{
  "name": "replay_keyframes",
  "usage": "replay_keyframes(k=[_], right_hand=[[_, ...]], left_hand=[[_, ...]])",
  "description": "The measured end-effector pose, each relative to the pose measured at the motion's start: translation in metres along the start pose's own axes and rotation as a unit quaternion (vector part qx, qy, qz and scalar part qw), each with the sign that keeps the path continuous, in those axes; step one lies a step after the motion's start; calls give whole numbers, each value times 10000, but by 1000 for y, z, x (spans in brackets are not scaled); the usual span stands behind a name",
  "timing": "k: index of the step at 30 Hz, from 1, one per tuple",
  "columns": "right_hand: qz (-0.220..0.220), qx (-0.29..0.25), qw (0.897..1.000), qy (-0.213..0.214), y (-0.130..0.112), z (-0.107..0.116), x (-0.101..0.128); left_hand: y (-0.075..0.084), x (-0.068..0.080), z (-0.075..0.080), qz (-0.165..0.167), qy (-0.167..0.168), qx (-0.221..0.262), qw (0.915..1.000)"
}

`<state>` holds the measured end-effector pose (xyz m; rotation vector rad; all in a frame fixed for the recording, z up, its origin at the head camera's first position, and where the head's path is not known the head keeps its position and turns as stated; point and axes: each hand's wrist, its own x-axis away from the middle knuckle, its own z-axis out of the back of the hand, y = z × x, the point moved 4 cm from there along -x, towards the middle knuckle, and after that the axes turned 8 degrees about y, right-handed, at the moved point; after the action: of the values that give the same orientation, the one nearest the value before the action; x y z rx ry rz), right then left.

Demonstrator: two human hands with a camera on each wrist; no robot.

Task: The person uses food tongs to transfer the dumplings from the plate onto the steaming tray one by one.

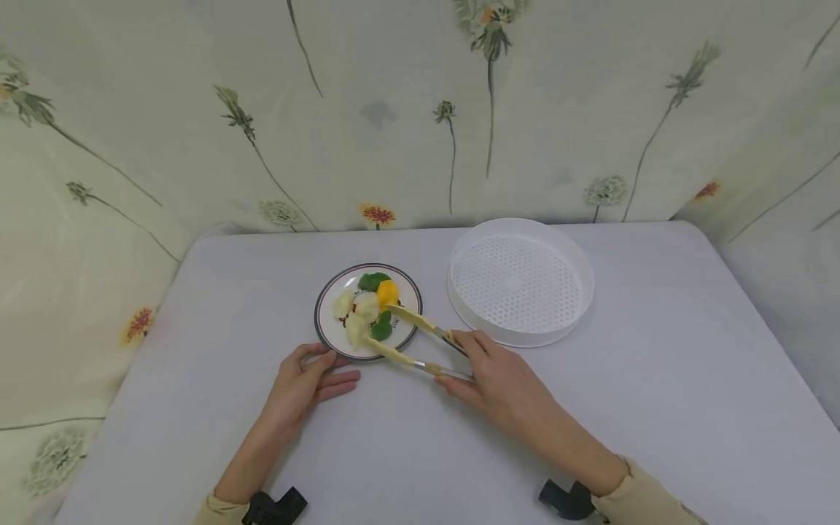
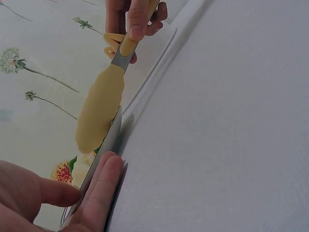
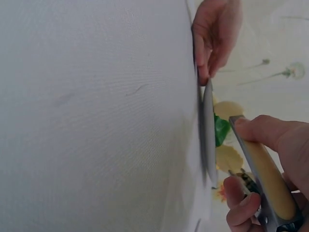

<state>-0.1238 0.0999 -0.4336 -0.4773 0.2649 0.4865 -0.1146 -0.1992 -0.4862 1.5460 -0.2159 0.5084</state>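
While the left hand [image 1: 308,383] rests with loosely spread fingers against the near rim of the small round dark-rimmed plate [image 1: 324,329], apparently steadying it, the right hand [image 1: 495,375] grips the cream-tipped metal tongs [image 1: 420,343] by their handles. The tong arms stand apart over the plate, straddling the pale, green and orange dumplings [image 1: 366,310] (nothing is pinched yet). A round white perforated steamer tray [image 1: 521,281] sits just right of the plate on the grey table [image 1: 656,379], near enough for a short reach.
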Motion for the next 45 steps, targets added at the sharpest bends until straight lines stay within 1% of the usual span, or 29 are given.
replay_keyframes(k=[6, 14, 19, 26, 29, 33, 38, 42, 45], right_hand=[[-29, 13, 9999, -121, 0, 0, 0], [50, 32, 10000, -2, 1, 0, 2], [24, 77, 9999, 89, 3, 4, 5], [147, -105, 9983, 553, 10, 26, 8], [19, -121, 9980, 615, 15, 38, 10], [-229, 96, 9968, 760, 27, 58, 13], [-362, 542, 9897, 1277, 47, 82, 16], [-433, 672, 9864, 1438, 60, 88, 17], [-548, 688, 9879, 1281, 65, 86, 19]], left_hand=[[-2, -3, 1, 15, 19, -22, 10000], [-2, -2, 0, 1, -2, -3, 10000], [-2, -2, 0, -3, -25, -47, 10000], [-2, -4, 0, 33, -49, -81, 9999], [-2, -4, 0, 10, -75, -72, 9999], [-1, -4, 0, -5, -81, -65, 9999], [0, -4, -1, 3, -98, -78, 9999], [0, -3, 0, 22, -34, -84, 10000], [1, -2, 0, 22, -27, -94, 10000]])
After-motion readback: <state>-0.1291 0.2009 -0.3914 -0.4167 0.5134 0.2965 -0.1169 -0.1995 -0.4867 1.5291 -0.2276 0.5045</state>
